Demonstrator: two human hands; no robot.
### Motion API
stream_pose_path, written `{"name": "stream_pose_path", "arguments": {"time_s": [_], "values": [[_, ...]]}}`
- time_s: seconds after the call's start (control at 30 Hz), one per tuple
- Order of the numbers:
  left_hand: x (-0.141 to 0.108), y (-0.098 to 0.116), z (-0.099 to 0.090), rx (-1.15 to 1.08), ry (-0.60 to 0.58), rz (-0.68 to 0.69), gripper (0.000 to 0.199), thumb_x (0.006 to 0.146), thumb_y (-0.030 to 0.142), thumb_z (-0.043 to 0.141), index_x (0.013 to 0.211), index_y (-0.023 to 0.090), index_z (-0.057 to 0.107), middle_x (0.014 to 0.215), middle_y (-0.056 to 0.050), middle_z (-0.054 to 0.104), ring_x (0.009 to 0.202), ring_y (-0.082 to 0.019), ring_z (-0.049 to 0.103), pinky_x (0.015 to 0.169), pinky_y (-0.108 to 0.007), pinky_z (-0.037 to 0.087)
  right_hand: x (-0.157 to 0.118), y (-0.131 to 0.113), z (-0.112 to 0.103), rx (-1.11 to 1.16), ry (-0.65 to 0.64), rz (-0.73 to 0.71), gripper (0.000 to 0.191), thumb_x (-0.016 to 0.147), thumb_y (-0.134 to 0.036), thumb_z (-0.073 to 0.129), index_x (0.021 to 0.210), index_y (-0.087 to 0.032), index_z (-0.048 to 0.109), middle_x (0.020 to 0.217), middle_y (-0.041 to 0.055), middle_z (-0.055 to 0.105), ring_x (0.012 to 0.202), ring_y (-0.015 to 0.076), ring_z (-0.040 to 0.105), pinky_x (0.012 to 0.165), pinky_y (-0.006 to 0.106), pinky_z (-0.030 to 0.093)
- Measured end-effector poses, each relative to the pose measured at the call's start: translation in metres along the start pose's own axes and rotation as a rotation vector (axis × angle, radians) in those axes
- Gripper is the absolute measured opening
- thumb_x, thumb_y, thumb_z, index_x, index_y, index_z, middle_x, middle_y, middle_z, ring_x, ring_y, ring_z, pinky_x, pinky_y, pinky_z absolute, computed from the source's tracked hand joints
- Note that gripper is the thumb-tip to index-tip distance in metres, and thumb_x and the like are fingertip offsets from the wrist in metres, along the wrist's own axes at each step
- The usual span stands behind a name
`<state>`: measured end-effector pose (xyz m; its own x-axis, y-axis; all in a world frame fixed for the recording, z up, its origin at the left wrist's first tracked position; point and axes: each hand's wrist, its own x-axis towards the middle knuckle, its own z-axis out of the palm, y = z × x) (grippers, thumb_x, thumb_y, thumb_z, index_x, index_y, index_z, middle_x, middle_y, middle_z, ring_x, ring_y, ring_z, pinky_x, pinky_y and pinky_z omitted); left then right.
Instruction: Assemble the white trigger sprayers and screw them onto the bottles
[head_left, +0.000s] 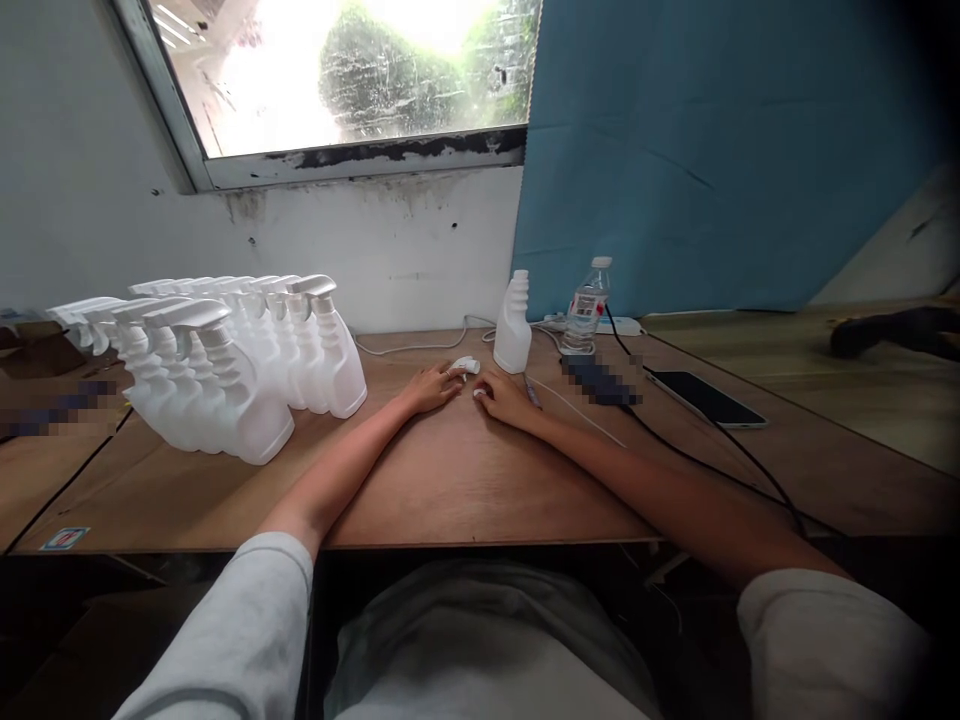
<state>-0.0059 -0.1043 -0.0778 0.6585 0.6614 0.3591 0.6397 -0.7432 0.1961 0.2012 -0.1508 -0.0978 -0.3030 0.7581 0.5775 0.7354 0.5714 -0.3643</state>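
Observation:
My left hand (435, 388) rests low over the wooden table, its fingers closed at a white trigger sprayer head (466, 366). The sprayer head lies on its side and is partly hidden by those fingers. Just to the right, my right hand (505, 400) pinches a small white piece (478, 393), too small to make out in detail. A white plastic spray bottle (512, 335) without a sprayer head stands upright behind my right hand. On the left, several white spray bottles (259, 405) with trigger heads fitted stand packed in rows.
A clear water bottle (585, 312) stands at the back right near a white power strip (621, 326). A phone (706, 398), a blurred-out dark object (600, 381) and black cables lie on the right. A window (352, 75) and a blue sheet (675, 150) are behind the table (465, 490).

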Motion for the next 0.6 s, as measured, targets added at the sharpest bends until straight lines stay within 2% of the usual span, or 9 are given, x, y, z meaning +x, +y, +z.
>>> {"name": "stream_pose_path", "arguments": {"time_s": [0.13,0.27,0.47,0.6], "values": [[-0.006,0.004,-0.003,-0.051,0.063,-0.015,0.033,0.089,0.038,0.052,0.115,0.020,0.060,0.120,-0.012,0.059,0.101,-0.024,0.061,0.089,-0.037,0.049,-0.002,-0.001,-0.007,0.046,0.074,0.007,0.003,0.078,-0.014,0.057,0.076,-0.017,0.059,0.078,0.0032,0.056,0.071,0.0160,0.052,0.066,0.027,0.043],[-0.022,0.013,-0.008,-0.114,0.127,-0.033,0.020,0.088,0.032,0.052,0.101,0.018,0.060,0.101,-0.010,0.063,0.091,-0.023,0.061,0.082,-0.034,0.048,-0.006,-0.013,-0.014,0.069,0.150,-0.037,0.008,0.085,-0.021,0.055,0.079,-0.018,0.059,0.072,0.0018,0.056,0.067,0.0158,0.052,0.064,0.027,0.042],[-0.052,0.031,-0.014,-0.237,0.148,-0.051,0.022,0.092,0.037,0.047,0.097,0.019,0.059,0.088,-0.004,0.067,0.075,-0.017,0.062,0.069,-0.027,0.047,-0.011,-0.035,-0.017,0.088,0.186,-0.200,0.009,0.091,-0.023,0.051,0.088,-0.020,0.058,0.083,0.0057,0.063,0.079,0.0189,0.059,0.076,0.031,0.047],[-0.060,0.033,-0.018,-0.299,0.139,-0.038,0.021,0.091,0.037,0.050,0.096,0.019,0.060,0.083,-0.002,0.067,0.068,-0.015,0.061,0.065,-0.025,0.046,-0.012,-0.043,-0.018,0.081,0.156,-0.297,0.012,0.093,-0.022,0.047,0.091,-0.021,0.059,0.087,0.0076,0.064,0.083,0.0204,0.060,0.078,0.033,0.047]]}}
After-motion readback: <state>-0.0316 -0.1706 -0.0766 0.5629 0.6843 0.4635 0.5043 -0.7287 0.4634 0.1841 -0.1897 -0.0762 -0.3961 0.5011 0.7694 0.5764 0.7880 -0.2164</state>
